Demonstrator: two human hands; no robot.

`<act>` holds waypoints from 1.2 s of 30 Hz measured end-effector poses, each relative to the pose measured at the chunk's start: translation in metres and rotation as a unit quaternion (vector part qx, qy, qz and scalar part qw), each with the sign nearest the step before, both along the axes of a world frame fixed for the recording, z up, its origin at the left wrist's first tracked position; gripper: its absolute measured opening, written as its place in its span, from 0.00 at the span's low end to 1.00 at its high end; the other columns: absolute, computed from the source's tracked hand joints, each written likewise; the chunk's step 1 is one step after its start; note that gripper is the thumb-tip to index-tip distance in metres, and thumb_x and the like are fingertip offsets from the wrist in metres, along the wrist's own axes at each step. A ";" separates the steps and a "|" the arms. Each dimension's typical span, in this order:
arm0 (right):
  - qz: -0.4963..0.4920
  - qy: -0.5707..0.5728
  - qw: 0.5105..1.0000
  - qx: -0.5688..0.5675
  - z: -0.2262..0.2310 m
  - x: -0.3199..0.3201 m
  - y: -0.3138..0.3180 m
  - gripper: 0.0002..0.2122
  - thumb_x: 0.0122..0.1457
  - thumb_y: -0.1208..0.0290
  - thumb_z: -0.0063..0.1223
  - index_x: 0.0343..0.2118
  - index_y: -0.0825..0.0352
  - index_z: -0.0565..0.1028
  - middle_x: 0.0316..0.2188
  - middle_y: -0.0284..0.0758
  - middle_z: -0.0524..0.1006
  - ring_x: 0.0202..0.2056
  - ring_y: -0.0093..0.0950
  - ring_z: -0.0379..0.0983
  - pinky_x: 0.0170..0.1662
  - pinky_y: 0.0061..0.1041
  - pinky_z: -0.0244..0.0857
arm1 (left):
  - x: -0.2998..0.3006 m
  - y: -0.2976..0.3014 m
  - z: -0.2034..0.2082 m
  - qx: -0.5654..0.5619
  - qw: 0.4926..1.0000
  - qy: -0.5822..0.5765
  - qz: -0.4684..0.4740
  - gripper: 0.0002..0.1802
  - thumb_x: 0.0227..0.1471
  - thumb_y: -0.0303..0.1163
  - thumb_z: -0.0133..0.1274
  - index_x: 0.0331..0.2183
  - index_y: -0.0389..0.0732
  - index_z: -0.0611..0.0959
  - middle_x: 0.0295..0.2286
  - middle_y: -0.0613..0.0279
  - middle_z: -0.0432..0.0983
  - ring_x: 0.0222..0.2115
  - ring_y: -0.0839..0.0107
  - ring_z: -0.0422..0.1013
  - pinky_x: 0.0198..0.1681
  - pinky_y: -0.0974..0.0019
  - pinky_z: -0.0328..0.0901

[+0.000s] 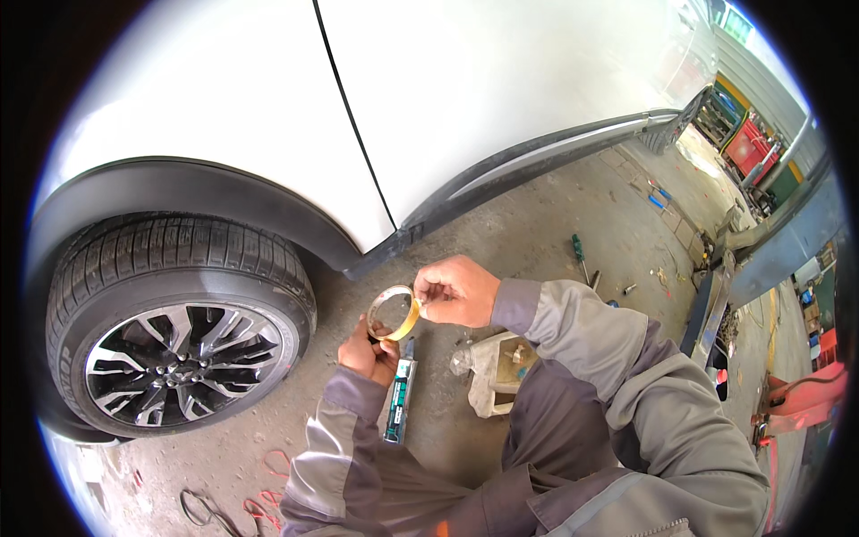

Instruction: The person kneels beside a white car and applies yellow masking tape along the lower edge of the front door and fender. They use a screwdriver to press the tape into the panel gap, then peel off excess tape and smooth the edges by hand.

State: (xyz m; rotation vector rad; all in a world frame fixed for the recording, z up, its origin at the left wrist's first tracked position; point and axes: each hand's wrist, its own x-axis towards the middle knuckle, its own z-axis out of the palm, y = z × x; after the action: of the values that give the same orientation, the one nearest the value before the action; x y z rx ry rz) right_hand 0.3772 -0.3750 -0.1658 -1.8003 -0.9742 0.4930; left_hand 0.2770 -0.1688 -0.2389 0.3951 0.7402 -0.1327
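Between my two hands is a roll of yellowish tape (pixel 407 327), its ring tilted and its round opening showing. My left hand (pixel 365 354) grips the roll's lower edge with fingers closed. At the upper right of the ring, my right hand (pixel 458 291) pinches the tape's side with thumb and fingertips. Just below the left hand, a green and white tube with a nozzle (pixel 399 401) lies on the floor. To the right of that tube sits a dirty whitish tray (pixel 488 394) with small items in it.
A white car (pixel 483 98) fills the far side, its front wheel (pixel 183 358) at the left. A green-handled screwdriver (pixel 580 251) and blue-handled tools (pixel 658 199) lie on the concrete floor. Red cord (pixel 264 506) is at the lower left. A blue post (pixel 769 259) stands on the right.
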 end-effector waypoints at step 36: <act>-0.001 -0.154 0.987 -0.035 -0.023 0.005 -0.002 0.05 0.62 0.73 0.51 0.36 0.69 0.70 0.34 0.45 0.75 0.38 0.49 0.72 0.41 0.44 0.65 | -0.012 -0.043 0.016 0.757 0.576 -0.270 -0.147 0.25 0.57 0.38 0.61 0.51 0.33 0.77 0.31 0.49 0.79 0.30 0.56 0.78 0.37 0.57 0.71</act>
State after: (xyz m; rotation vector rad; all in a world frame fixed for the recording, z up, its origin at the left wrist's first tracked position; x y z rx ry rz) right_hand 0.3823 -0.3774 -0.1892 -1.9784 -1.1772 0.2519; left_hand 0.2648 -0.2120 -0.2224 2.1356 -0.0448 0.3749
